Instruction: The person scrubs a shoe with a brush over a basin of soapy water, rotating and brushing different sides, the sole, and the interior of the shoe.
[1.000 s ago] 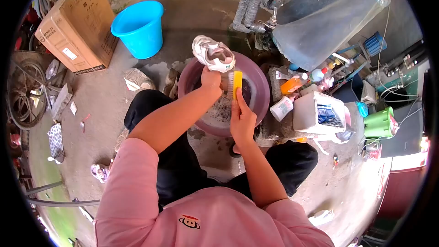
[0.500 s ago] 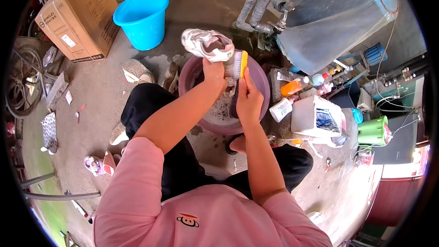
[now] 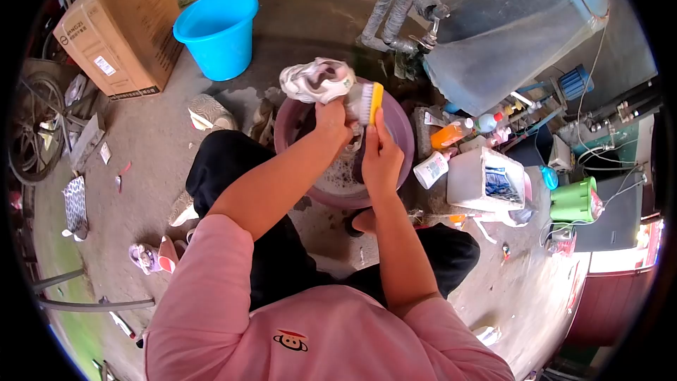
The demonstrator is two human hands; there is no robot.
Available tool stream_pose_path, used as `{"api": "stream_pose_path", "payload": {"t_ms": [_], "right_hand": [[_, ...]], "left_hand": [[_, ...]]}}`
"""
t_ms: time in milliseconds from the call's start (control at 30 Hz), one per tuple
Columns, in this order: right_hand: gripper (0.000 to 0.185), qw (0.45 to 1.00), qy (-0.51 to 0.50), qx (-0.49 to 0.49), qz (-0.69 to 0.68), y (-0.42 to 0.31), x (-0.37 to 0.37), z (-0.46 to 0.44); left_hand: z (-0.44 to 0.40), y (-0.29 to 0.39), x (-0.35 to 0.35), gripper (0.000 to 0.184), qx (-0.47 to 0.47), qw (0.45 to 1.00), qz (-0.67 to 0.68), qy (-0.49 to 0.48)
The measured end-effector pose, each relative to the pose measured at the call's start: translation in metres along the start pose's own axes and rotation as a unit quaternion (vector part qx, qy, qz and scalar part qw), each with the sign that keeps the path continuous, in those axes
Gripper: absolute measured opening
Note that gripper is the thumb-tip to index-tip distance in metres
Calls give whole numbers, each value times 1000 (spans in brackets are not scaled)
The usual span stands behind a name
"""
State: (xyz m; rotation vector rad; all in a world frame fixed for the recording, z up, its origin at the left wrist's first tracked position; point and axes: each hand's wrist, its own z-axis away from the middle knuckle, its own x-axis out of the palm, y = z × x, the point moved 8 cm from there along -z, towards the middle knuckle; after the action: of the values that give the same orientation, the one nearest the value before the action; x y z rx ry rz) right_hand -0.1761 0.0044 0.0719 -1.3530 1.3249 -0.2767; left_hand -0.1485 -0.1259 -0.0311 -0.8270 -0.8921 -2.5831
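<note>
My left hand (image 3: 333,121) grips a white-and-pink sneaker (image 3: 308,85) from below, holding it up over the far rim of a purple basin (image 3: 405,159). In my right hand (image 3: 381,149) is a scrub brush (image 3: 376,104) with a yellow back and pale bristles, its bristles facing left toward the sneaker. Whether the bristles touch the shoe I cannot tell. Sudsy water (image 3: 338,175) shows in the basin under my wrists. Part of a dark thing lies in the water, mostly hidden by my right hand.
A blue bucket (image 3: 220,42) and a large cardboard box (image 3: 120,28) stand at the far left. Right of the basin are an orange bottle (image 3: 449,134), a white bottle (image 3: 430,169) and a white tub (image 3: 465,182). Wrapped pipes (image 3: 400,10) rise behind. Other shoes (image 3: 144,257) lie at left.
The sneaker has tilted and dropped slightly in my left hand. The brush has shifted a little downward with my right hand. The view has moved slightly.
</note>
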Motion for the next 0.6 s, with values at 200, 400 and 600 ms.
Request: {"api": "stream_pose_path", "payload": {"t_ms": [200,400,600], "right_hand": [[34,970,-37,153,-183,27,15,-18],[34,989,7,73,-131,25,-3,-18],[32,997,8,13,-77,13,-14,-3]], "left_hand": [[1,9,1,29,56,997,-39,-39],[13,7,14,36,13,993,-46,-107],[31,17,9,34,43,994,-74,-62]]}}
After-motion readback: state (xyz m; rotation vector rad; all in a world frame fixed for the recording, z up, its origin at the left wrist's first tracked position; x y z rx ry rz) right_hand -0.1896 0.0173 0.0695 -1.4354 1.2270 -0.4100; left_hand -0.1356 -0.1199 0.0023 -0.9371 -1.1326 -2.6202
